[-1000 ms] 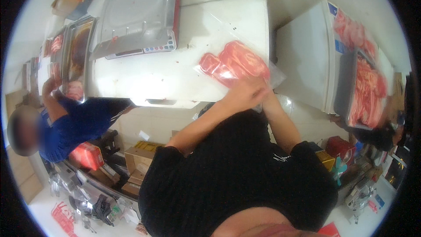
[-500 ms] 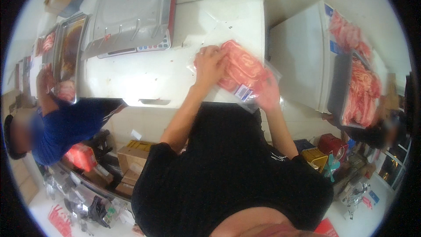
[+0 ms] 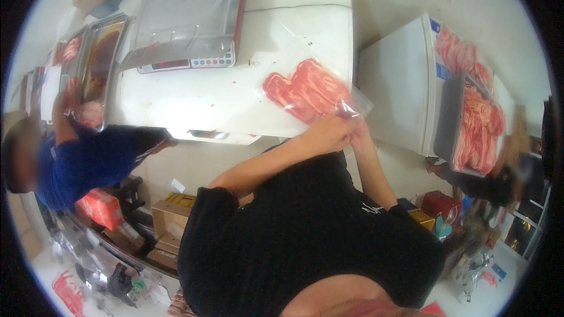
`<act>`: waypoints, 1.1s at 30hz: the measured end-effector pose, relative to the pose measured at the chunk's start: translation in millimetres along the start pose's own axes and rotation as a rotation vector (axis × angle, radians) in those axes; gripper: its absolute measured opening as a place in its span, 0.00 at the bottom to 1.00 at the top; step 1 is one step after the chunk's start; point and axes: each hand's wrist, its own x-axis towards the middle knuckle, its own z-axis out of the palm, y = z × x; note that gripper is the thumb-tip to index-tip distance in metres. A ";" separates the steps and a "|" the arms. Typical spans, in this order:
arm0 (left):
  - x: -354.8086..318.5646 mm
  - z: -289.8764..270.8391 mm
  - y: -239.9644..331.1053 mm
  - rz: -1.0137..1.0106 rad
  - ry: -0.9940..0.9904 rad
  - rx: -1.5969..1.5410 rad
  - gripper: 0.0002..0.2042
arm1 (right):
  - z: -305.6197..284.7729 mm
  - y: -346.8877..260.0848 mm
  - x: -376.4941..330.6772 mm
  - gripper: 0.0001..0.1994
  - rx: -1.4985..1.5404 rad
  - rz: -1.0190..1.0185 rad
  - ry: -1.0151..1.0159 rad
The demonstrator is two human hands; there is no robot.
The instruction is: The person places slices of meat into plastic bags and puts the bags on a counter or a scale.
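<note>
Hands first: we have our left hand [image 3: 328, 134] and right hand [image 3: 356, 131] pressed close together at the near corner of a clear plastic bag [image 3: 329, 85] of red sliced meat [image 3: 306, 89]; fingers of both look pinched on the bag's edge, w/ the two hands touching each other; exact finger positions are too blurred to tell. The bag lies flat on the white counter [image 3: 194, 97], near its right edge, just past our hands; the meat inside sits in overlapping slices, spread toward the counter's middle.

Behind the bag, well apart to the left, stands a scale w/ a steel platform [image 3: 188, 14] and a strip of coloured buttons along its front; left of the scale a metal tray [image 3: 103, 58] holds dark-red stuff, & another tray lies beyond it toward the rim.

To our right, apart from the counter across a gap of floor, is a white chest [image 3: 399, 97]; on top of it a grey tray [image 3: 449, 117] is piled w/ more sliced meat [image 3: 479, 126], and more pink slices lie above that near the far end.

At the left a person in a blue shirt [image 3: 88, 161] leans at the counter's end, one hand [image 3: 69, 93] up by the metal tray. Another person shows dimly at the right rim, below the chest.

Below the counter we see cardboard boxes [image 3: 167, 226] and a red packet [image 3: 100, 208] on the floor area; our black shirt [image 3: 305, 240] fills the lower middle.
</note>
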 end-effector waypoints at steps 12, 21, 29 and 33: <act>-9.2 4.9 7.1 0.225 0.193 -0.012 0.03 | 49.7 0.2 26.1 0.20 -0.200 -0.163 -0.053; -0.1 -57.7 -67.6 -0.037 0.647 0.057 0.08 | 71.1 0.0 67.3 0.21 -0.133 -0.233 -0.140; -6.2 -65.1 -106.2 -0.181 0.611 0.311 0.13 | 62.2 -3.5 -3.2 0.22 -0.039 -0.256 -0.087; 4.7 -58.7 -102.5 -0.141 0.665 0.263 0.13 | 42.5 -15.0 -47.4 0.23 0.022 -0.174 0.148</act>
